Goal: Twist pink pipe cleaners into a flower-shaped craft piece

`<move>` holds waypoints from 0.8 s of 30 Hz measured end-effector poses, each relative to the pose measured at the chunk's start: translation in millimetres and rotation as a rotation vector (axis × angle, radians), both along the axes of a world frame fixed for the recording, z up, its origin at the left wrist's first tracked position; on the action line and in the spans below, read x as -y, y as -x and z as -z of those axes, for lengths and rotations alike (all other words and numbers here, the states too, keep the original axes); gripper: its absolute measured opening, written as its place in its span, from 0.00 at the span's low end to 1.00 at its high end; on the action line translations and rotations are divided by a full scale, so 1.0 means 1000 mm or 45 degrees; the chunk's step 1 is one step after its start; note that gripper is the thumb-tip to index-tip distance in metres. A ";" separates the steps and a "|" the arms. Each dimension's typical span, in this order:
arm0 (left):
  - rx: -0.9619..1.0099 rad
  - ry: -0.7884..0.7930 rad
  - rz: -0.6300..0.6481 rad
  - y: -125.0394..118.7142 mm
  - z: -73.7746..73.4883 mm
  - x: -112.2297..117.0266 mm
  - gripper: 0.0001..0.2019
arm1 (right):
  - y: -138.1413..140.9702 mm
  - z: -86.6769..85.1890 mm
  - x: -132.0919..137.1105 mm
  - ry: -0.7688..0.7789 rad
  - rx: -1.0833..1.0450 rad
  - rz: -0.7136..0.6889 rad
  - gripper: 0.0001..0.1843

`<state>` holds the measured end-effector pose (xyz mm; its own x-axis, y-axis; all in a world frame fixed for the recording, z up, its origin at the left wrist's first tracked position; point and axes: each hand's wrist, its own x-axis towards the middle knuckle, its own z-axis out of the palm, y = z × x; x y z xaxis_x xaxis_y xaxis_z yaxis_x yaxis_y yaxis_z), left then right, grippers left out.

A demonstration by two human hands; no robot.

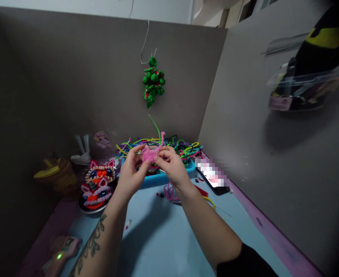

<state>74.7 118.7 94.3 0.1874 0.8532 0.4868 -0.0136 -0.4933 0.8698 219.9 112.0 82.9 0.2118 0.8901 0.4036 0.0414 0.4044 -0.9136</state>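
Between my two hands, above the table, is a small pink piece of fuzzy pipe-cleaner work (149, 154). My left hand (133, 169) pinches its left side between thumb and fingers. On its right side, my right hand (171, 163) grips with fingertips and thumb. A pink end sticks up from the piece, and a green pipe cleaner (155, 125) rises just behind it. Beyond the hands stands a blue tray (152, 180) heaped with many-coloured pipe cleaners (183, 148). Under my right wrist lies a loose pink coil (171, 192).
Finished animal-face pieces (98, 184) sit in a metal bowl at left. A phone (214, 179) lies at right, near red and yellow tools (202, 192). A pink device with a green light (62, 252) is front left. Green ornaments (153, 82) hang on the back partition.
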 end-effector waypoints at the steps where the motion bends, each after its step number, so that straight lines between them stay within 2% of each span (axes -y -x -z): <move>1: 0.005 0.005 -0.001 -0.001 -0.001 0.001 0.23 | 0.001 0.000 0.001 -0.003 0.004 0.005 0.11; 7: 0.075 0.033 -0.017 -0.002 -0.001 0.004 0.24 | 0.005 0.000 0.005 -0.036 0.007 0.036 0.07; 10: 0.079 0.071 0.023 0.000 -0.002 0.005 0.26 | 0.005 0.000 0.005 -0.042 -0.039 0.046 0.08; 14: 0.061 0.041 -0.008 0.002 -0.004 0.006 0.26 | 0.003 -0.001 0.004 -0.063 -0.009 0.039 0.09; 19: 0.150 0.042 -0.004 0.006 -0.007 0.003 0.20 | 0.001 -0.002 0.005 -0.051 0.030 0.015 0.09; 24: 0.072 0.052 -0.006 0.006 -0.010 0.006 0.15 | -0.001 -0.006 0.009 -0.142 0.050 0.092 0.08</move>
<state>68.4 112.4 104.4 0.1568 0.8734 0.4611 -0.0612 -0.4573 0.8872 220.8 103.5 88.8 0.2560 0.8224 0.5081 0.1089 0.4978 -0.8605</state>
